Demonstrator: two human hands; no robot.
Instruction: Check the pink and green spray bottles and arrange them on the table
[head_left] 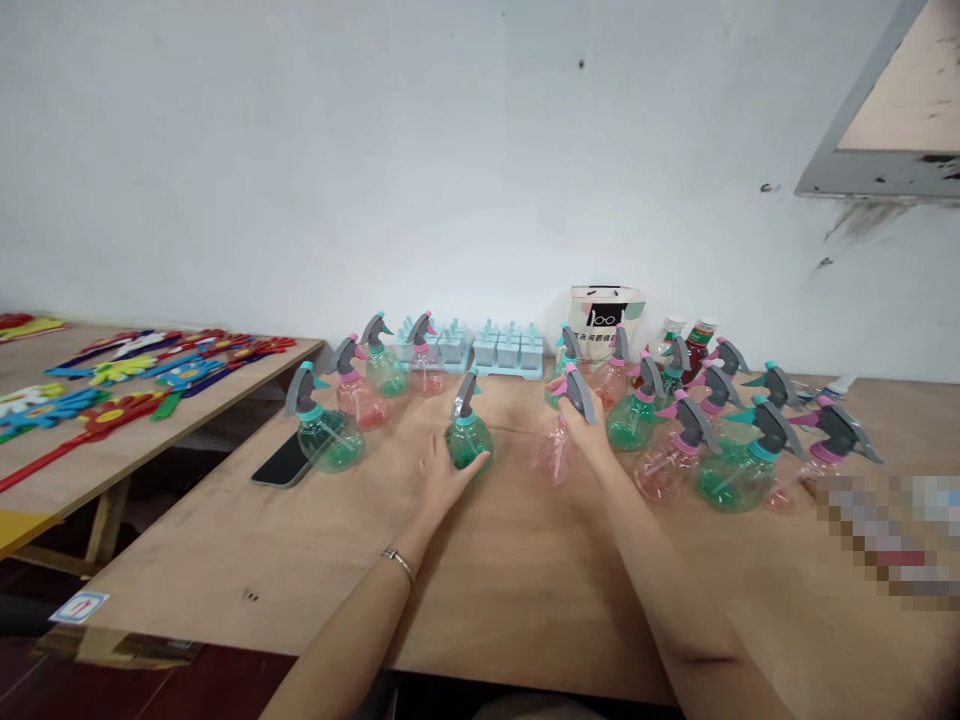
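Observation:
My left hand (444, 477) is around the lower body of a green spray bottle (470, 437), thumb at its front right and fingers on its left. This bottle stands upright, with a grey trigger head and a turquoise collar. To the right, my right hand (581, 415) grips a clear pink spray bottle (556, 455) near its grey and pink head. Beside my right forearm stand several more pink and green bottles, among them a green spray bottle (739, 475) and a pink spray bottle (666, 468). A separate group at the left includes another green spray bottle (330, 440).
A black phone (283, 462) lies by the left bottles. Light-blue ice-pop moulds (508, 350) and a printed paper bag (604, 320) stand along the wall, near sauce bottles (699, 345). Colourful hand-shaped clappers (124, 412) cover a second table on the left.

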